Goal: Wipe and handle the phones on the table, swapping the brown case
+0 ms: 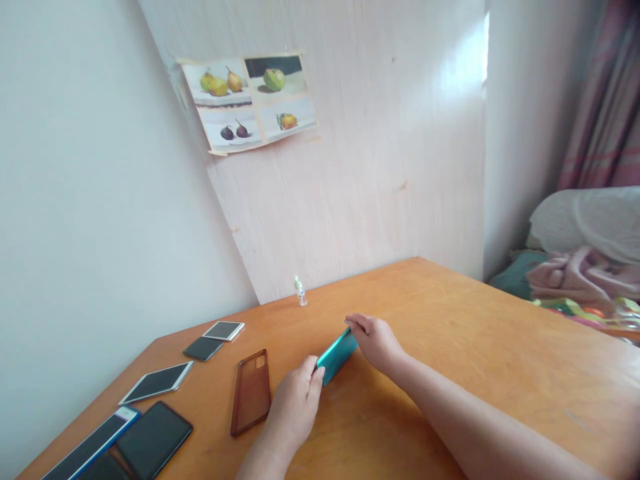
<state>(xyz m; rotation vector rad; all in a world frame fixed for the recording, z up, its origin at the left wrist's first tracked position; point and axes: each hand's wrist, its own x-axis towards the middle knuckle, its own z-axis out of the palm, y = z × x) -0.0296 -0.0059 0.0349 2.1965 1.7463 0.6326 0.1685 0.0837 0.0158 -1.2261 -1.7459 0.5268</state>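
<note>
A teal smartphone (338, 356) is tilted above the wooden table, its shiny side facing me. My left hand (299, 395) grips its near left end, thumb on the teal face. At the far right end, the fingers of my right hand (374, 339) are closed around the edge. A sliver of something pale shows by the right fingertips, too small to make out. Left of my left hand lies a brown translucent phone case (251, 395) with a camera cutout, flat on the table.
Several phones lie along the table's left side, among them a black one (155, 439), a blue-edged one (95, 443) and a white one (157, 383). A small clear spray bottle (300, 291) stands near the wall. Bedding (583, 277) is heaped beyond the table (480, 360) at right.
</note>
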